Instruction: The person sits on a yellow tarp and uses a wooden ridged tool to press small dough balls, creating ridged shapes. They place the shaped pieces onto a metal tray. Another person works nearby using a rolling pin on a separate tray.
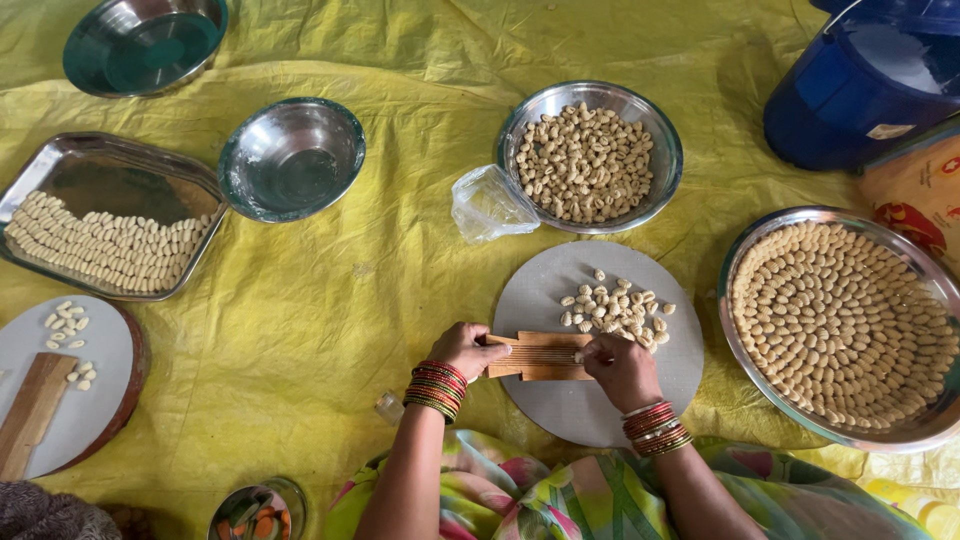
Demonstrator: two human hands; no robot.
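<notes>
Lap: patterned green, yellow and pink cloth [560,500] at the bottom edge, both forearms rising from it.
Left hand: left hand [466,347], red and gold bangles [436,388] on the wrist, fingers closed on the left end of the paddle [540,356], holding it down.
Right hand: right hand [620,368], more bangles on its wrist, thumb and fingers pressed together on the paddle's right end; a small pale dough bit seems pinched under the fingertips, too small to be sure.
Paddle: small flat wooden piece, light brown, with fine grooves running lengthwise and a notched left end; it lies flat near the middle of the board [580,410].
Board: round, grey, on the yellow sheet [380,290] just in front of the lap.
Shells: loose heap of small ridged dough shells [615,305] on the board, just beyond the paddle.
Right tray: round steel tray [905,433] with shells laid in close rings.
Far bowl: steel bowl [655,135] heaped with shells, a crumpled clear bag [485,205] touching its left side.
Empty bowls: two steel bowls, one [290,160] left of the bag, one [145,45] at the top left.
Left tray: rectangular steel tray [110,170] with rows of pale pieces.
Second board: round board [100,390] at far left with a few pieces and another wooden paddle.
Bucket: blue bucket [850,90] at the top right.
</notes>
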